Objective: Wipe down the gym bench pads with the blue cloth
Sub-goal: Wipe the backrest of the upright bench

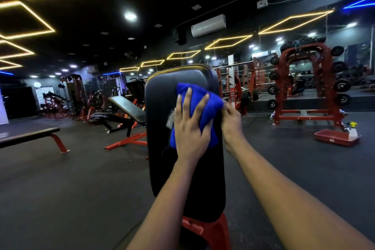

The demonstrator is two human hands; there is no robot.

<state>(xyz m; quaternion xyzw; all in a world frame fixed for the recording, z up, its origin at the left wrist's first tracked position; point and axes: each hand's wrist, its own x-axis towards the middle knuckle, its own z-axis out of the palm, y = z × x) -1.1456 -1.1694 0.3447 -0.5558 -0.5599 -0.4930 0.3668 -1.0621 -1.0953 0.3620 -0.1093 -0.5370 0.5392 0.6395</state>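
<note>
1. Your left hand [190,128] lies flat, fingers spread, pressing the blue cloth [212,108] onto the upper back pad [160,111].
2. The pad's long axis runs down toward you; most of its length lies below the cloth.
3. Your right hand [231,122] pinches the cloth's right edge.

The left hand [189,130] presses the blue cloth [213,109] on the bench pad [160,119]; the right hand [231,122] holds its edge.

Red tray [329,138] (spray bottle [352,130] in it) near red plate rack [304,117].
</note>
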